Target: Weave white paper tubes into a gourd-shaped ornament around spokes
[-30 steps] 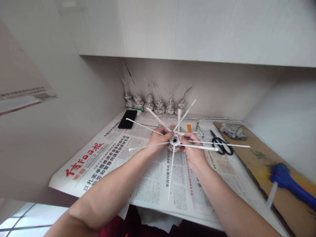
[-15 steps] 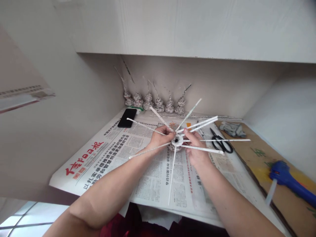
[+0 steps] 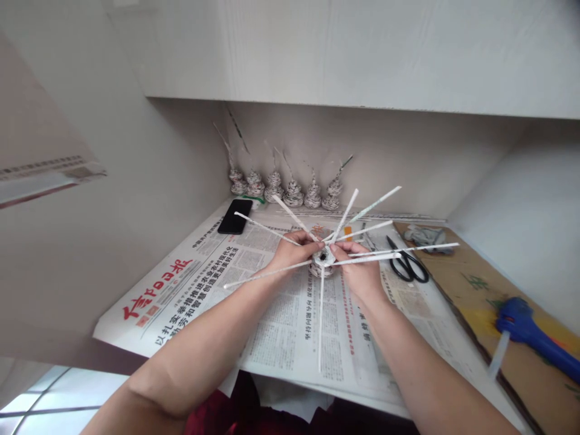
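Between my hands is a small round woven paper piece [image 3: 322, 270], with a dark hole in its top and several rolled paper strips [image 3: 321, 320] radiating outward. My left hand [image 3: 294, 249] grips its left side, thumb on the rim near the hole. On the right side, my right hand [image 3: 356, 260] is closed with thumb and fingers pinching at the rim and the base of the strips there. One strip [image 3: 347, 211] leans up and away from the rim, close beside another that points to the back right. Fingers under the piece are partly hidden.
Several gourd-shaped woven paper pieces [image 3: 293, 193] stand along the back wall. A black phone [image 3: 235, 217] lies on the newspaper [image 3: 199, 290]. To the right are black scissors [image 3: 408, 266], a grey cloth [image 3: 426, 237] and a blue glue gun [image 3: 519, 323] on cardboard [image 3: 475, 284]. A shelf overhangs the back.
One strip on the right has swung up and leftward, toward the back. My right hand has shifted slightly left, its thumb now at the rim. The other strips have turned a little.
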Demonstrator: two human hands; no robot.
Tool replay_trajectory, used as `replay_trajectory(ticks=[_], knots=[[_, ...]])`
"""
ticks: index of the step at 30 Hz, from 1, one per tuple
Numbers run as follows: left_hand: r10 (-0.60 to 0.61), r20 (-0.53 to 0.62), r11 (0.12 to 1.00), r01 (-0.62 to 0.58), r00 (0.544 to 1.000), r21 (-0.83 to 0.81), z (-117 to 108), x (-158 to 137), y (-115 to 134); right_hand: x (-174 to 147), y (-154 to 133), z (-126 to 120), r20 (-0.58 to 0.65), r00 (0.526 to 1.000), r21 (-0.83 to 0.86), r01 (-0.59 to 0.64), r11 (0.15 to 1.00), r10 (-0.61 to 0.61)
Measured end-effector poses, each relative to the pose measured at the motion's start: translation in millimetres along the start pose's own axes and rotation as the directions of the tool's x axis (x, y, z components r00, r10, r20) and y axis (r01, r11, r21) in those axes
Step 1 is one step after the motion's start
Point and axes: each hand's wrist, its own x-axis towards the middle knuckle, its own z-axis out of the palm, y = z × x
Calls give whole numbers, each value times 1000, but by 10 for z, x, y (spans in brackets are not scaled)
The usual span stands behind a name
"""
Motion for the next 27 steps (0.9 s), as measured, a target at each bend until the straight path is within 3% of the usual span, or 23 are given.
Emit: replay_trajectory(ticks=[3, 11, 15, 21, 27], knots=[[-52, 4, 999, 52, 999, 16, -6, -3, 3, 8, 26, 4, 29, 1000, 37, 2, 999, -3], [-41, 16, 999, 41, 999, -9, -16, 7, -36, 19, 26, 39, 90, 980, 343, -200, 918, 180], [-37, 36, 999, 37, 999, -14, -15, 9, -49, 12, -6, 36, 132, 971, 322, -232, 918, 199], [64, -27, 997, -65, 998, -29, 10, 23, -116, -26, -35, 81, 3, 988, 250, -153, 956, 157], [129, -51, 991, -131, 990, -28, 62, 8, -190, -24, -22, 81, -43, 988, 166, -141, 976, 150]])
